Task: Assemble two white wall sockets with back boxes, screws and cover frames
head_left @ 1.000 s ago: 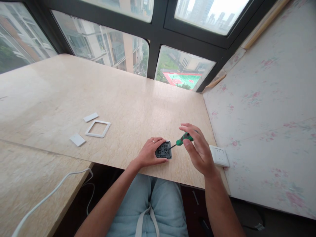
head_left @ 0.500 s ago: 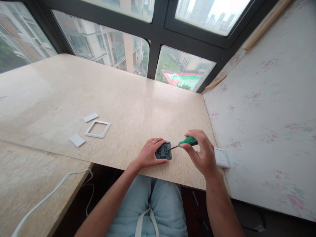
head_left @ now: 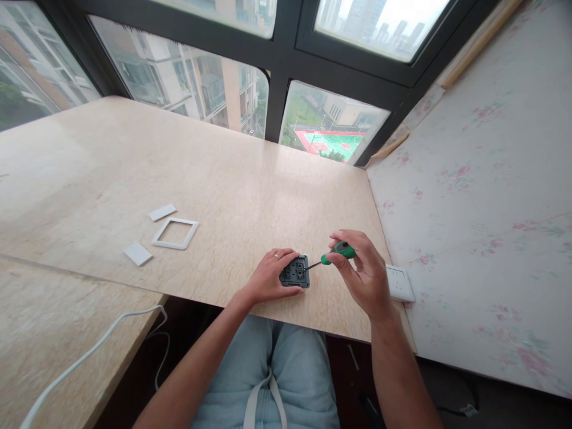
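I find left hand (head_left: 270, 277) clasping dark module (head_left: 295, 273), likely light, rigid, best held by its edges; right hand (head_left: 365, 275) grips screwdriver (head_left: 334, 257).

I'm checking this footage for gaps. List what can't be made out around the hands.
All in the head view:
Dark module: left part hidden by the left hand.
Screwdriver: tip too small to tell exactly what it meets; handle partly covered by the right hand.
White wall socket: left edge hidden behind the right hand.
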A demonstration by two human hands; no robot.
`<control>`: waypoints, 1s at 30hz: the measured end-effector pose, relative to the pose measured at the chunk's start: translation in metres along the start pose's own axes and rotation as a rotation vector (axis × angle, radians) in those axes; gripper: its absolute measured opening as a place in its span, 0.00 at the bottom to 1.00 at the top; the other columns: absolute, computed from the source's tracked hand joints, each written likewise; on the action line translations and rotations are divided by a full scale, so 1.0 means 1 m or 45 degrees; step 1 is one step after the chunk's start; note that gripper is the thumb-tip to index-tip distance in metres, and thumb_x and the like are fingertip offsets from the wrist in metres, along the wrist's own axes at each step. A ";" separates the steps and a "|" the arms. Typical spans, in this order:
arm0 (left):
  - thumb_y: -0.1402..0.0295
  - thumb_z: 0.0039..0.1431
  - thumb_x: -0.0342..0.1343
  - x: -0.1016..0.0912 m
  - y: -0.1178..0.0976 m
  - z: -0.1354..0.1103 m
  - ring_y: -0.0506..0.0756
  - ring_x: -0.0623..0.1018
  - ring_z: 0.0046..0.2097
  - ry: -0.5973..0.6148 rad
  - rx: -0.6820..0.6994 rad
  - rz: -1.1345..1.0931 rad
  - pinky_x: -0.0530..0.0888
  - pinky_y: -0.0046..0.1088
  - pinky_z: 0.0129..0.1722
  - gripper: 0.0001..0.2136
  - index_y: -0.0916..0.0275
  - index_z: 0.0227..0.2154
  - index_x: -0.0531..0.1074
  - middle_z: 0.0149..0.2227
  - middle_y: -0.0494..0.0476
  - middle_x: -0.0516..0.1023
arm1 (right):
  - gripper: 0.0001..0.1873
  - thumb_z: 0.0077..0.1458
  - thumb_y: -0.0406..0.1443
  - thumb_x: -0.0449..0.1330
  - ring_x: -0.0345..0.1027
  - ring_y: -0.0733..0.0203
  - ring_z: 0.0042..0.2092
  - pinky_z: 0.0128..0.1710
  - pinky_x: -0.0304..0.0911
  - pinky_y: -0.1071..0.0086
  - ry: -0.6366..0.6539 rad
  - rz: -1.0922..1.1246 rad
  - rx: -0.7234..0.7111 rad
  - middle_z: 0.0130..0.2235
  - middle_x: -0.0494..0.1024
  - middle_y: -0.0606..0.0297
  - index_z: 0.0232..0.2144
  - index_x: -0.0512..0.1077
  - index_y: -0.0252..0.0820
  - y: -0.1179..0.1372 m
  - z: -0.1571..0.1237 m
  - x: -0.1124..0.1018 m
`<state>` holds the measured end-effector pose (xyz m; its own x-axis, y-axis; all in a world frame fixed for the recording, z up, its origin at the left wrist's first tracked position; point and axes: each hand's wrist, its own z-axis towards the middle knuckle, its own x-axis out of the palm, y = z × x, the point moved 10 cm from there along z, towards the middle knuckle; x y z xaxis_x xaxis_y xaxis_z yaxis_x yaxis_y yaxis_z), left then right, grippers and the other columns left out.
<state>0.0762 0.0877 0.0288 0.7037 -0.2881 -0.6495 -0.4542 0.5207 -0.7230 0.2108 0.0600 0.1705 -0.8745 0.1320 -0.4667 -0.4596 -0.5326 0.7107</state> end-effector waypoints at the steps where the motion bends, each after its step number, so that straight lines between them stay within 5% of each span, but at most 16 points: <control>1: 0.52 0.47 0.67 0.000 0.000 0.000 0.64 0.67 0.58 0.001 0.001 -0.002 0.65 0.46 0.59 0.37 0.55 0.59 0.63 0.58 0.60 0.68 | 0.20 0.61 0.34 0.60 0.72 0.57 0.46 0.45 0.75 0.56 0.016 0.034 0.006 0.52 0.71 0.59 0.55 0.68 0.52 0.000 0.000 0.003; 8: 0.52 0.47 0.66 -0.001 -0.002 0.000 0.64 0.67 0.58 -0.006 0.018 -0.013 0.65 0.46 0.59 0.36 0.54 0.59 0.63 0.58 0.60 0.68 | 0.22 0.67 0.37 0.51 0.53 0.49 0.67 0.59 0.66 0.47 0.206 0.376 0.165 0.71 0.49 0.65 0.61 0.61 0.57 0.008 -0.004 0.014; 14: 0.50 0.48 0.66 0.000 -0.001 0.000 0.64 0.67 0.58 -0.018 0.043 -0.001 0.65 0.44 0.59 0.37 0.56 0.59 0.63 0.58 0.61 0.69 | 0.16 0.62 0.33 0.58 0.74 0.55 0.49 0.46 0.76 0.54 -0.080 0.275 0.130 0.56 0.72 0.59 0.51 0.71 0.51 -0.005 -0.002 -0.004; 19: 0.51 0.47 0.67 0.001 0.000 0.000 0.63 0.67 0.58 -0.020 0.046 0.002 0.65 0.44 0.59 0.37 0.56 0.59 0.63 0.58 0.61 0.68 | 0.13 0.57 0.31 0.63 0.74 0.58 0.42 0.37 0.77 0.62 -0.274 -0.043 -0.070 0.43 0.74 0.63 0.44 0.74 0.50 -0.004 -0.004 -0.015; 23: 0.51 0.47 0.67 0.001 0.000 0.000 0.64 0.67 0.58 -0.005 0.024 -0.008 0.64 0.46 0.59 0.37 0.54 0.59 0.62 0.58 0.60 0.68 | 0.16 0.63 0.35 0.57 0.73 0.54 0.49 0.42 0.76 0.56 -0.106 0.022 -0.012 0.54 0.72 0.58 0.52 0.70 0.52 -0.001 -0.002 -0.004; 26: 0.52 0.48 0.66 0.000 -0.002 0.000 0.64 0.67 0.58 -0.007 0.028 -0.014 0.64 0.45 0.59 0.36 0.54 0.59 0.63 0.58 0.61 0.68 | 0.19 0.67 0.37 0.50 0.64 0.49 0.61 0.52 0.72 0.49 0.056 0.220 0.078 0.66 0.61 0.59 0.58 0.66 0.53 0.005 -0.001 0.003; 30: 0.52 0.47 0.66 0.000 -0.002 0.000 0.64 0.67 0.58 -0.015 0.033 -0.008 0.64 0.45 0.59 0.36 0.54 0.59 0.63 0.58 0.60 0.68 | 0.19 0.66 0.37 0.52 0.62 0.49 0.62 0.56 0.69 0.47 0.200 0.262 0.121 0.67 0.60 0.61 0.58 0.67 0.54 0.010 -0.002 0.007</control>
<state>0.0771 0.0866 0.0308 0.7127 -0.2820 -0.6423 -0.4357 0.5397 -0.7204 0.2001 0.0541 0.1732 -0.9196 -0.1064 -0.3781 -0.2936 -0.4533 0.8416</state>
